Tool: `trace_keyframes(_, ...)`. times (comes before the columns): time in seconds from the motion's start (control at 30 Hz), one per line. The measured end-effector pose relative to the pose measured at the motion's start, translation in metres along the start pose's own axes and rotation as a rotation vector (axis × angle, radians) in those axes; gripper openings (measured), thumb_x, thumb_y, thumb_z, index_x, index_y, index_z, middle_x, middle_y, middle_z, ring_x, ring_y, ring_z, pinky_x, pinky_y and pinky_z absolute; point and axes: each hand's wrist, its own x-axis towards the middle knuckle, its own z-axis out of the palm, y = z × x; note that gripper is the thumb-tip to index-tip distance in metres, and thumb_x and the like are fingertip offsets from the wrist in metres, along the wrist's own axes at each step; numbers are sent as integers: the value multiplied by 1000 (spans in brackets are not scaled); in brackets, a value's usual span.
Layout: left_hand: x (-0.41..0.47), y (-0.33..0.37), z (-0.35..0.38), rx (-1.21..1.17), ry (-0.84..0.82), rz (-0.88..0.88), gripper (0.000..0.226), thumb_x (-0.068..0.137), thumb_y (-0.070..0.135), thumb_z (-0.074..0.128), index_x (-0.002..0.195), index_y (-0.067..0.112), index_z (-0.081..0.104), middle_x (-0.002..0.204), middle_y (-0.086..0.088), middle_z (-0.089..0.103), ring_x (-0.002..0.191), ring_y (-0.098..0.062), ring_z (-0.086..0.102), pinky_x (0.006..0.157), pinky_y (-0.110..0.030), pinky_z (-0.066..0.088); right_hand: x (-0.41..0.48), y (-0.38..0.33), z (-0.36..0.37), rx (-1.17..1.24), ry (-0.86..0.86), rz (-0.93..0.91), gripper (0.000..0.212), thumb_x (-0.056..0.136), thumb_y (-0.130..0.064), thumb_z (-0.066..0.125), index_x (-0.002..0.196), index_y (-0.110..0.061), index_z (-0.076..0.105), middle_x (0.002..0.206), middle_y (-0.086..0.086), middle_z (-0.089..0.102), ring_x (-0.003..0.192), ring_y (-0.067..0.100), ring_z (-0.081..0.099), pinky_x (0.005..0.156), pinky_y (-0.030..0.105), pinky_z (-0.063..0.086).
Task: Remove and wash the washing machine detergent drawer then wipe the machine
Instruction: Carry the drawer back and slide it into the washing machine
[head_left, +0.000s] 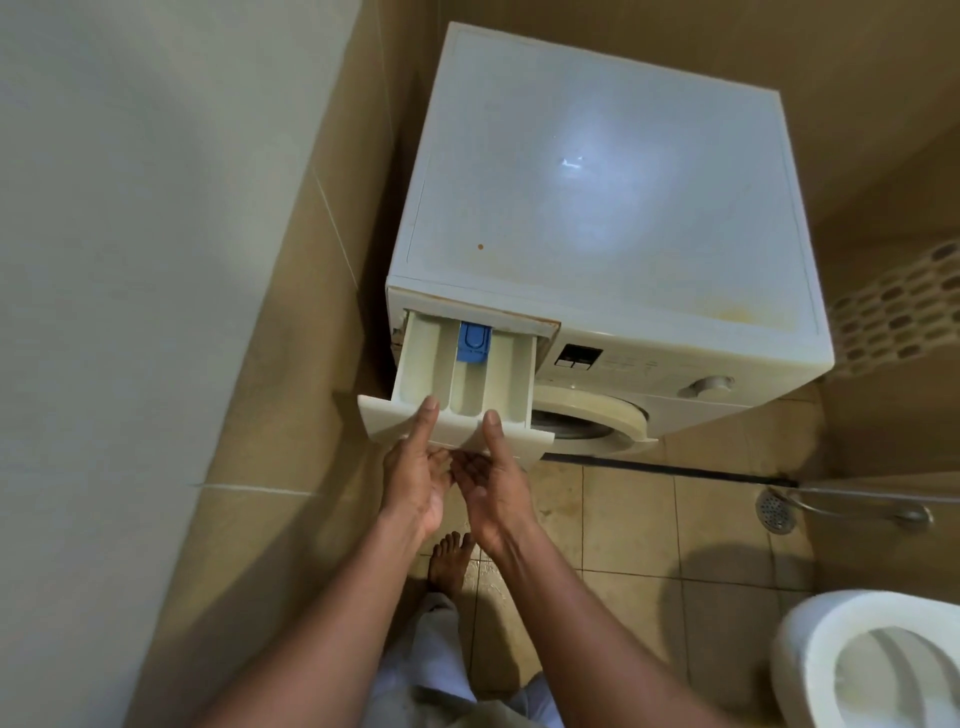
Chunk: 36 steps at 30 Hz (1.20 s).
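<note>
A white front-loading washing machine (597, 197) stands in a tiled corner. Its cream detergent drawer (457, 384) is pulled far out at the front left, with three compartments and a blue insert (474, 342) in the middle one. My left hand (418, 467) holds the drawer's front panel, thumb on top and fingers underneath. My right hand (493, 467) grips the same panel beside it, thumb on the top edge. The drawer's rear end is still inside the machine's slot.
A tiled wall (249, 415) runs close along the machine's left side. A white toilet (872, 660) sits at the lower right. A floor drain (776, 509) and a metal hose lie on the wet tiles. My bare foot (449, 561) stands below the drawer.
</note>
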Motion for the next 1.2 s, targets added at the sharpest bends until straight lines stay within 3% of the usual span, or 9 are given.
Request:
trace_keyframes(0.23,18,11,10,11,13,20,59,77,41,80,122,9,60,118,-21,67,111,-32,67,95,-42,56,15,-7,14,16,10,-9,57,73,-33,79,112,3,59,107,24,64,101,34,66,86,36,57)
trace_keyframes(0.43,52,34,50,29,-9,32,73,72,47,81,128,6,58,117,-20,69,112,-33,68,83,-37,60,57,-42,40,-33,7,-30,56,76,-35,78,111,4,58,108,24,65,100,34,67,89,42,57)
trace_keyframes(0.63,82,52,75,34,-30,36,72,73,49,82,131,12,60,123,-17,71,113,-32,69,96,-48,57,84,-68,64,-17,32,-39,46,76,-30,82,104,2,63,99,21,68,91,32,69,89,43,57)
trace_keyframes(0.77,92,59,83,56,-26,14,56,78,49,80,121,16,63,120,-15,71,112,-32,69,93,-44,58,92,-78,74,0,51,-41,43,75,-27,83,99,4,64,92,19,68,86,31,69,89,44,57)
trace_keyframes(0.9,96,61,83,80,-40,-8,42,84,47,76,114,21,62,117,-12,69,111,-27,65,88,-40,55,95,-78,73,-40,48,-37,51,66,-33,86,96,3,64,101,23,68,103,38,66,93,47,55)
trace_keyframes(0.97,95,62,82,99,-43,-4,34,88,46,72,110,23,60,114,-8,67,108,-24,64,90,-42,53,97,-77,70,-96,65,-44,59,59,-40,87,95,2,65,104,23,68,104,38,66,92,46,55)
trace_keyframes(1.07,91,62,83,149,-29,39,44,88,49,71,120,21,63,120,-10,71,107,-26,70,94,-49,56,98,-79,63,-259,83,-50,65,58,-54,85,92,-2,66,95,15,70,90,26,69,87,37,58)
trace_keyframes(1.13,86,60,83,233,3,96,39,88,55,68,112,25,65,116,-8,73,103,-27,72,93,-52,57,95,-84,60,-494,124,-64,76,55,-72,78,90,-6,67,88,9,69,77,21,66,76,32,59)
trace_keyframes(1.2,79,52,80,416,0,171,46,83,66,67,104,25,66,108,-6,73,99,-24,71,91,-54,58,87,-92,53,-778,183,-143,79,53,-82,70,87,-11,69,86,8,72,75,23,70,74,38,61)
